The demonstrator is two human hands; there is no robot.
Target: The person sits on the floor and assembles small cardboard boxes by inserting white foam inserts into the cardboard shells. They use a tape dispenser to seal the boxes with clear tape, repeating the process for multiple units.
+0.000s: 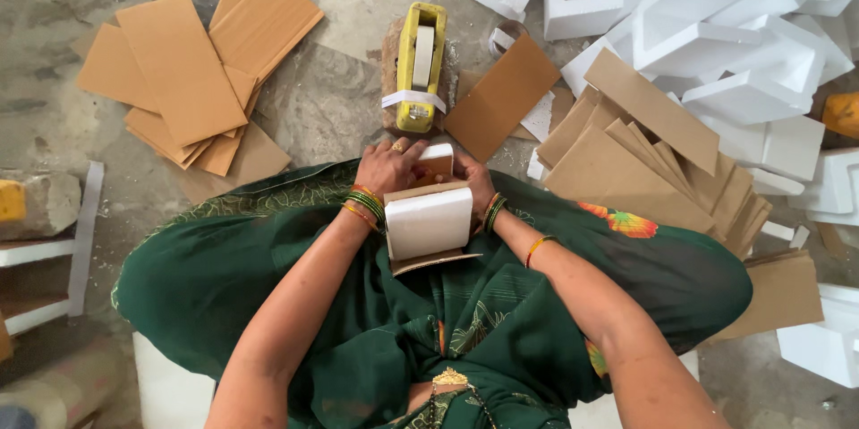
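Foam block (428, 221) in cardboard sleeve (436, 259) on lap, left hand (390, 167) and right hand (476, 180) each with closed grip on its far end.

Foam block (429, 221) looks matt white and slightly grainy, wrapped in plain brown cardboard (436, 259). Just beyond it, the tape dispenser (420, 67) is glossy yellow plastic. Either side of the dispenser: matt cardboard sheets (192, 71), rough stone floor (54, 53).
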